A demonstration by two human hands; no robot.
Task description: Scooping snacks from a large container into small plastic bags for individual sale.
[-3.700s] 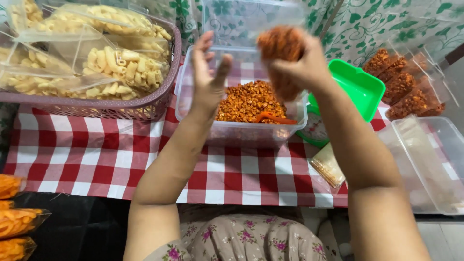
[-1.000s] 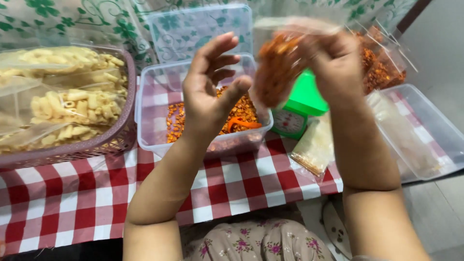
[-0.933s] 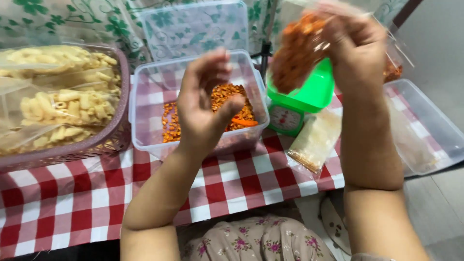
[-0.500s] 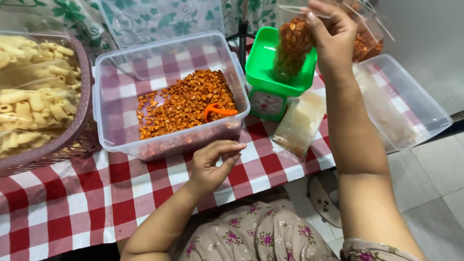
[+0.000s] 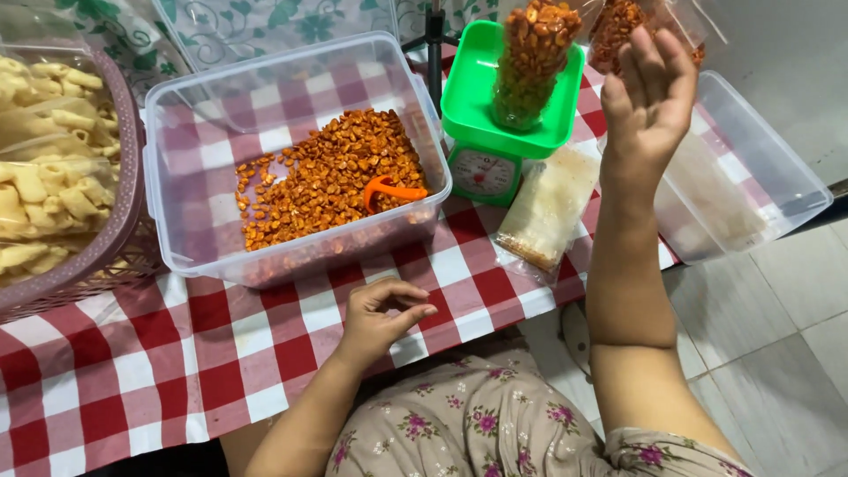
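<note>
A clear bag filled with orange-brown snack pieces [image 5: 530,62] stands upright in the green tray of a small kitchen scale [image 5: 495,132]. My right hand [image 5: 649,93] hovers just right of the bag, fingers spread, holding nothing. My left hand [image 5: 380,314] rests on the red-and-white checked tablecloth [image 5: 177,353] near the front edge, fingers loosely curled and empty. Behind it sits a clear plastic tub [image 5: 291,159] with loose orange snack pieces and an orange scoop [image 5: 393,190].
A pink basket of bagged pale yellow crackers [image 5: 53,177] stands at the left. A flat pack of clear bags [image 5: 548,208] lies by the scale. A clear tub [image 5: 742,168] sits at the right table edge, with filled snack bags [image 5: 654,22] behind. Tiled floor lies right.
My right hand set the filled bag down on the scale tray and let go. My left hand dropped from in front of the tub to the tablecloth. The view shifted rightwards.
</note>
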